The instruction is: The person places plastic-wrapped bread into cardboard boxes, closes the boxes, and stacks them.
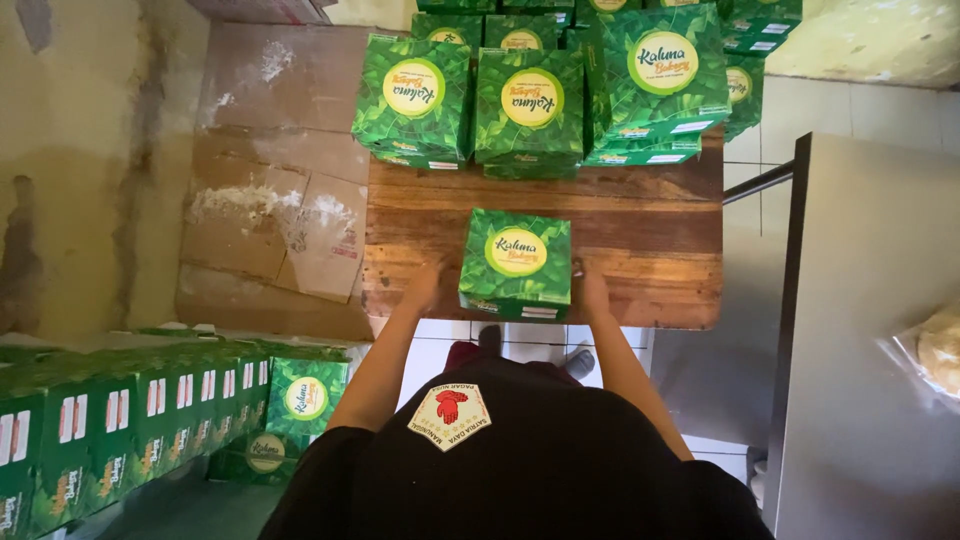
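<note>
A green leaf-printed square box (516, 261) with a round yellow-and-white label sits at the near edge of a brown wooden table (650, 240). My left hand (421, 287) rests against the box's left side. My right hand (593, 288) presses on its right side. Both arms reach forward from my dark shirt. The fingers are partly hidden behind the box.
Several matching green boxes (530, 105) are stacked at the table's far side. More green boxes (150, 420) stand in rows on the floor at lower left. Flattened cardboard (270, 180) lies left of the table. A grey metal surface (870, 330) is at right.
</note>
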